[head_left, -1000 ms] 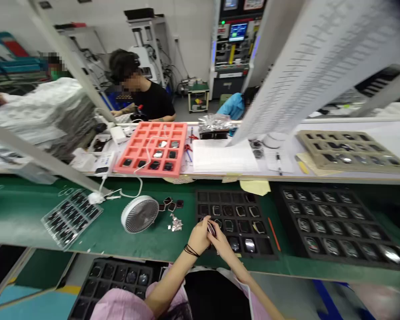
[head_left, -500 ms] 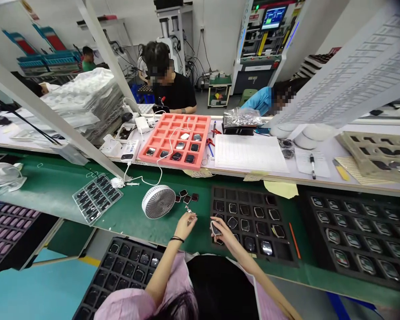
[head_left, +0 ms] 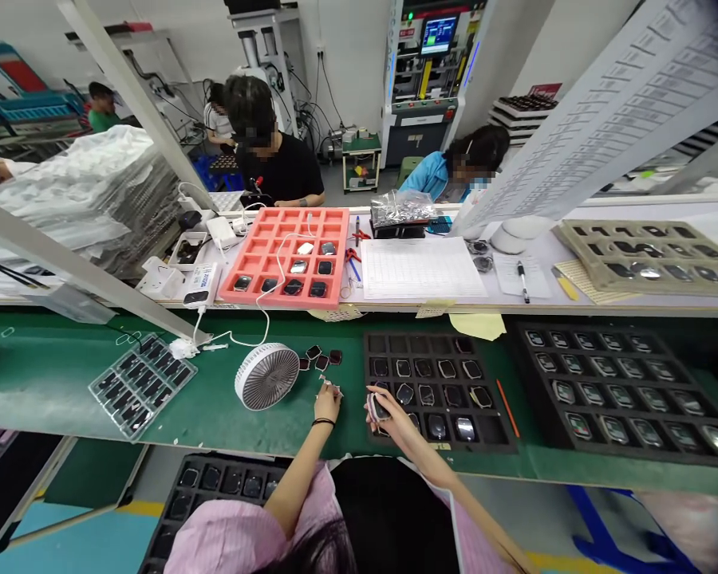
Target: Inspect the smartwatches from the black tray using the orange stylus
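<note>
Head view: right hand [head_left: 384, 416] pinches a dark case [head_left: 378, 408] at the black tray's [head_left: 436, 336] left edge; left hand [head_left: 327, 408], fingers [head_left: 329, 396] pressed together, sits left of that tray.

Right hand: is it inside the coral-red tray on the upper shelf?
No, the right hand is at the black compartment tray on the green mat, holding a small dark piece.
</note>
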`<state>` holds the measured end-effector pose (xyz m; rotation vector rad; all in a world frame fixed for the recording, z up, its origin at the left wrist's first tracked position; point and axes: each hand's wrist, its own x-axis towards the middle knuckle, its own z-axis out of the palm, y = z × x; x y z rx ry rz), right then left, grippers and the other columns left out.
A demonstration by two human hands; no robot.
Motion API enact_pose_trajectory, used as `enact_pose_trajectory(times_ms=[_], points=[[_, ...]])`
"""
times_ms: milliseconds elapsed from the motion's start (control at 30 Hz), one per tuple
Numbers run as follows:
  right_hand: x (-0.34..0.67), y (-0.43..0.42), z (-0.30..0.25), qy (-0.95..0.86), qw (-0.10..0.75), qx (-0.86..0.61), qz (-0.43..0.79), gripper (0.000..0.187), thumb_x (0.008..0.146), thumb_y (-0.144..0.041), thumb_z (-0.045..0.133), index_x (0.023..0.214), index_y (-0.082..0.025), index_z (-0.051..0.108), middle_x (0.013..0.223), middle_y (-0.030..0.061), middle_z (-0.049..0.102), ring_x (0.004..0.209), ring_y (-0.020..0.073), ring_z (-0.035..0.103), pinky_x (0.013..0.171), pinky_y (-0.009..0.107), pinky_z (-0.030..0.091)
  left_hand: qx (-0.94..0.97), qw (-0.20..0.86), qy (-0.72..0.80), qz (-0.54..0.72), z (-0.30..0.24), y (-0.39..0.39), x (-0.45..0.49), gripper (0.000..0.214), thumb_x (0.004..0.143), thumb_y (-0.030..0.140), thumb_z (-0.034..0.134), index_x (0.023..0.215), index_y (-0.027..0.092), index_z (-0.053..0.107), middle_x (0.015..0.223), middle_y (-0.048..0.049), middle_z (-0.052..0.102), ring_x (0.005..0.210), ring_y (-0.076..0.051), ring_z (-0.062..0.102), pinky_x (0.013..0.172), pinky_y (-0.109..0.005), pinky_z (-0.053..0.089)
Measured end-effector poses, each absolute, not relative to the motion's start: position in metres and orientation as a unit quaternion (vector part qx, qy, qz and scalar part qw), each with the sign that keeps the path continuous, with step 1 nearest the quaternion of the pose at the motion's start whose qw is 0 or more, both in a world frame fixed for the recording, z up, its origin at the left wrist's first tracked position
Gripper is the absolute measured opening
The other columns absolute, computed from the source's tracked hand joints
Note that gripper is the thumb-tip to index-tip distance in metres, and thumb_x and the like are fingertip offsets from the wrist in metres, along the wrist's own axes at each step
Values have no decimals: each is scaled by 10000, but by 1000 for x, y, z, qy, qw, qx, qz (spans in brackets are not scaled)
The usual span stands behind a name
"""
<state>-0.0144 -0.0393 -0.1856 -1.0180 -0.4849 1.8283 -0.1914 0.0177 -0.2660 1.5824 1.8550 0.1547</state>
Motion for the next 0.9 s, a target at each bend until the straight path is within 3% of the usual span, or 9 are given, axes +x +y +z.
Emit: enact_pose_trajectory(times_ms=[133, 267, 333, 400, 467, 633, 733, 900], points=[[-20, -37, -180, -197, 488, -398, 751, 421, 779, -482, 668, 1107, -225, 606, 792, 25, 652, 607, 168, 615, 513, 285, 461, 587, 371, 711, 113, -259, 27, -188, 265, 903, 311, 582, 1104, 139, 596, 1118, -77, 623, 972, -196, 622, 840, -406, 535], [-23, -34, -167, -190, 506, -383, 749, 415, 784, -486, 663, 1105, -230, 601, 801, 30, 657, 637, 177, 615, 536, 289, 454, 566, 403, 684, 221, -229, 25, -183, 192, 899, 273, 575, 1015, 135, 641, 876, -46, 672, 773, -148, 645, 754, -332, 554], [-25, -32, -157, -175, 527, -373, 744, 406, 806, -492, 637, 1114, -231, 594, 816, 35, 661, 659, 183, 613, 563, 303, 459, 558, 414, 658, 290, -205, 19, -176, 227, 896, 266, 557, 1074, 158, 646, 807, -38, 676, 718, -133, 641, 721, -284, 555], [-29, -30, -145, -164, 551, -367, 731, 401, 826, -508, 601, 1120, -236, 589, 832, 38, 657, 686, 198, 614, 584, 325, 466, 549, 417, 629, 358, -180, 11, -165, 317, 895, 297, 543, 1183, 187, 615, 885, -48, 688, 783, -139, 651, 732, -261, 554], [-34, -27, -133, -163, 575, -370, 711, 403, 836, -530, 576, 1122, -246, 588, 852, 40, 650, 730, 217, 619, 608, 348, 480, 536, 417, 607, 413, -156, 4, -152, 323, 895, 346, 535, 1158, 193, 645, 993, -71, 684, 864, -155, 655, 739, -249, 553], [-45, -25, -110, -177, 629, -384, 652, 414, 832, -571, 564, 1128, -282, 570, 954, 38, 652, 864, 225, 617, 735, 372, 503, 440, 450, 558, 541, -120, -4, -128, 333, 819, 452, 621, 936, 165, 740, 922, -88, 689, 559, -117, 595, 439, -231, 474], [-49, -28, -103, -190, 650, -388, 626, 425, 828, -566, 572, 1153, -293, 547, 1051, 46, 645, 993, 243, 605, 821, 390, 498, 407, 442, 546, 584, -109, -4, -122, 306, 764, 451, 684, 878, 177, 757, 924, -86, 688, 674, -156, 634, 518, -253, 512], [-54, -32, -100, -204, 673, -390, 594, 454, 808, -545, 604, 1176, -294, 522, 1123, 50, 623, 1094, 256, 577, 894, 404, 485, 397, 441, 533, 603, -100, -5, -118, 265, 727, 415, 726, 839, 178, 770, 865, -75, 699, 870, -202, 654, 788, -320, 546]])
